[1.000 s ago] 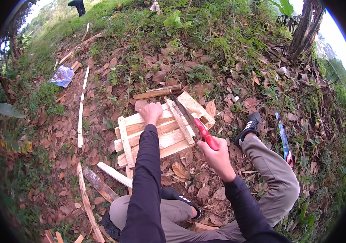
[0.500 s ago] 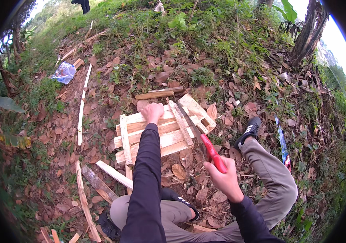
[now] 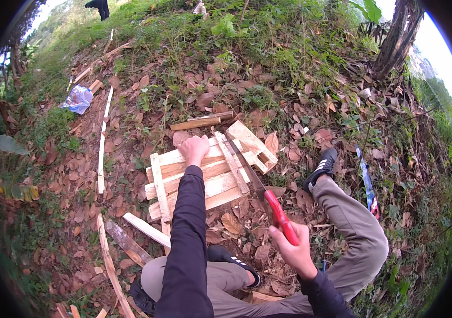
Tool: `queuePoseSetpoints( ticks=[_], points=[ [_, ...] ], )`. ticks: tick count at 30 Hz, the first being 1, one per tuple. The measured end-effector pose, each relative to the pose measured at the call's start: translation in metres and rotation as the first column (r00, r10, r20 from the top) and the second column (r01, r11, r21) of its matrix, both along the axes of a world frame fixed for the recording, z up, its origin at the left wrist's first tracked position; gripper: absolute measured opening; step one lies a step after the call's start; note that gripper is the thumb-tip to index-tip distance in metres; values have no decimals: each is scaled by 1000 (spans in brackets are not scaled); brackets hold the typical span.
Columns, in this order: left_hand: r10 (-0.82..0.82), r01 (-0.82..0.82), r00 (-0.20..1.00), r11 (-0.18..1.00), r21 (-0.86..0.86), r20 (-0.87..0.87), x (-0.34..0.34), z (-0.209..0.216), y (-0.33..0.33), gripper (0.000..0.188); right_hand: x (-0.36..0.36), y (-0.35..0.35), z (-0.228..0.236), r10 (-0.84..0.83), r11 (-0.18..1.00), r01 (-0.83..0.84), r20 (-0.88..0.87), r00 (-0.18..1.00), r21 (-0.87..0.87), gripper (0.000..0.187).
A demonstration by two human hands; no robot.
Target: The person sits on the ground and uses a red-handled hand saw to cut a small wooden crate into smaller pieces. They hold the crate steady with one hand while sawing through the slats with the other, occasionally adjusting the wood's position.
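My left hand [image 3: 194,150] is closed over the far plank of a slatted wooden panel [image 3: 216,186], pressing on it. Two narrow cross strips lie over the planks, one near each end. In my right hand [image 3: 296,250] is the red handle of a handsaw [image 3: 280,216]. Its blade slants away to the far left, lying along the outer side of the right cross strip, over the plank ends. Beyond the blade, a pale wooden block [image 3: 252,142] with a notch rests against the panel's far right corner. The saw's cutting edge is hard to make out.
Offcuts [image 3: 197,124] lie just past the panel. Long strips [image 3: 104,140] and a plastic bag [image 3: 78,99] are on the left. My shoe [image 3: 323,165] stands to the right, near a blue sleeve-like strip [image 3: 366,180]. Dry leaves cover the ground. A person [image 3: 100,7] stands far off.
My right hand has drawn the saw back a little toward me along the plank ends. My left hand keeps its place on the panel, and the whole view has shifted slightly.
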State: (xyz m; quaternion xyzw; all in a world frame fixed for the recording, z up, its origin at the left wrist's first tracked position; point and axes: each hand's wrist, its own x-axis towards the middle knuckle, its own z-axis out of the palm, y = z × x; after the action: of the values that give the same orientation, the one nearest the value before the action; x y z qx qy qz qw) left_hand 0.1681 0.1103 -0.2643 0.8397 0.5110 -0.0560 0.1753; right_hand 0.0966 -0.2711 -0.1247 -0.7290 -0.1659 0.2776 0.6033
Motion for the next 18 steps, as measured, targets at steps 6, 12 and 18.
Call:
queuePoseSetpoints(
  ticks=[6, 12, 18],
  points=[
    [1, -1, 1000, 1000, 21, 15, -7, -21, 19, 60, 40, 43, -24, 80, 997, -79, 133, 988, -17, 36],
    [-27, 25, 999, 998, 60, 23, 3, -14, 12, 59, 18, -7, -14, 19, 999, -18, 16, 1000, -28, 40],
    [-11, 9, 999, 999, 49, 36, -6, -4, 8, 59, 35, 19, -40, 142, 989, -142, 16, 990, 38, 25]
  ],
)
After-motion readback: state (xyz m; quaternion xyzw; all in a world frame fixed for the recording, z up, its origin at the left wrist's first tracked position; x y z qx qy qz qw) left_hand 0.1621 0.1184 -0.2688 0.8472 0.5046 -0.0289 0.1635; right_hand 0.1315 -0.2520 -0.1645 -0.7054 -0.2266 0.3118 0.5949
